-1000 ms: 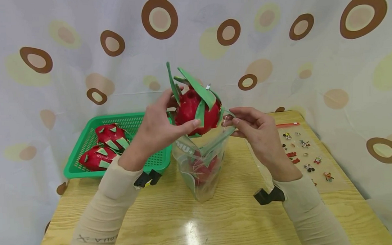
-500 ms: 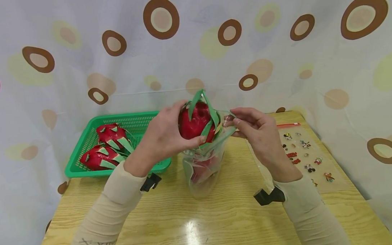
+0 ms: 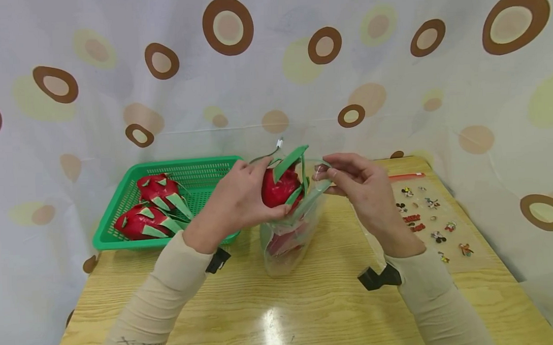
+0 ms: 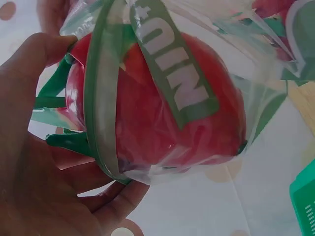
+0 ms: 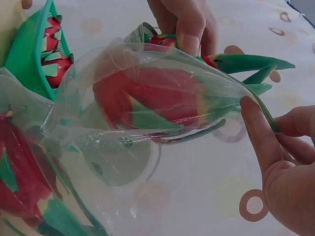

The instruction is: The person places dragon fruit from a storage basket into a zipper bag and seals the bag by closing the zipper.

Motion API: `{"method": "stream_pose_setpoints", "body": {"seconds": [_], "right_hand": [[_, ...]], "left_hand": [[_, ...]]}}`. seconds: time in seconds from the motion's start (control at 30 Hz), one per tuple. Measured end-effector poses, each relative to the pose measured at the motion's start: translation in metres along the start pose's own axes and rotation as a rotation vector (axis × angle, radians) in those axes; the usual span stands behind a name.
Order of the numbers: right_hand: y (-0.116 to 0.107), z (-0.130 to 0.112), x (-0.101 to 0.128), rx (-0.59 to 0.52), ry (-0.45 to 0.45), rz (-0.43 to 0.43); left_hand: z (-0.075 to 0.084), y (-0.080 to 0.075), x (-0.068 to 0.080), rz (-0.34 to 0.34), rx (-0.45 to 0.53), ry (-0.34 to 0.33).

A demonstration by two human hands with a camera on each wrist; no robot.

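Note:
My left hand [image 3: 238, 196] grips a red dragon fruit [image 3: 279, 188] with green leaf tips, its body now inside the mouth of a clear zip bag [image 3: 279, 261]. In the left wrist view the bag's green seal strip [image 4: 96, 88] crosses the fruit [image 4: 172, 113], and the leaf tips stick out past it between thumb and fingers. My right hand [image 3: 361, 195] pinches the bag's rim on the right side, finger and thumb at the edge in the right wrist view. Another dragon fruit [image 5: 19, 172] lies lower in the bag.
A green plastic basket [image 3: 117, 198] stands at the left with two dragon fruits [image 3: 141, 221] in it. On the right of the wooden table [image 3: 245, 310] lies a flat zip bag [image 3: 470, 226] with cartoon prints and a red slider. A patterned curtain hangs behind.
My left hand has brought the dragon fruit down and slightly right, from above the bag into its mouth. My right hand stays at the rim.

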State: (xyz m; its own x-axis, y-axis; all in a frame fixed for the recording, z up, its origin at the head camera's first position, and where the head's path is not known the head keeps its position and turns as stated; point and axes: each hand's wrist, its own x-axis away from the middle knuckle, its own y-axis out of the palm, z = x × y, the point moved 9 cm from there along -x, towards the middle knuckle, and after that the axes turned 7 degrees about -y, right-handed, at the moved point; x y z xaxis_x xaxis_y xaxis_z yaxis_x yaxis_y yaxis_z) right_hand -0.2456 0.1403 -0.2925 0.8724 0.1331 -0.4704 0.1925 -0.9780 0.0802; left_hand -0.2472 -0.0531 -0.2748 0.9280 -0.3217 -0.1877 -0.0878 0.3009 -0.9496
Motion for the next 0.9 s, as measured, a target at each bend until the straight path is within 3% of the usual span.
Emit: {"method": "stream_pose_setpoints", "body": {"seconds": [0.3, 0.5, 0.77, 0.9], "right_hand": [[0.002, 0.002, 0.001, 0.015, -0.008, -0.022], [0.004, 0.004, 0.001, 0.015, 0.003, -0.031], [0.005, 0.011, 0.001, 0.007, 0.016, -0.043], [0.003, 0.012, 0.001, 0.011, 0.018, -0.038]], "left_hand": [[0.003, 0.016, 0.000, -0.015, -0.086, 0.023], [0.000, 0.025, 0.002, -0.040, -0.070, 0.012], [-0.007, 0.044, 0.003, -0.114, 0.018, -0.003], [-0.012, 0.042, 0.005, -0.090, 0.105, 0.035]]}}
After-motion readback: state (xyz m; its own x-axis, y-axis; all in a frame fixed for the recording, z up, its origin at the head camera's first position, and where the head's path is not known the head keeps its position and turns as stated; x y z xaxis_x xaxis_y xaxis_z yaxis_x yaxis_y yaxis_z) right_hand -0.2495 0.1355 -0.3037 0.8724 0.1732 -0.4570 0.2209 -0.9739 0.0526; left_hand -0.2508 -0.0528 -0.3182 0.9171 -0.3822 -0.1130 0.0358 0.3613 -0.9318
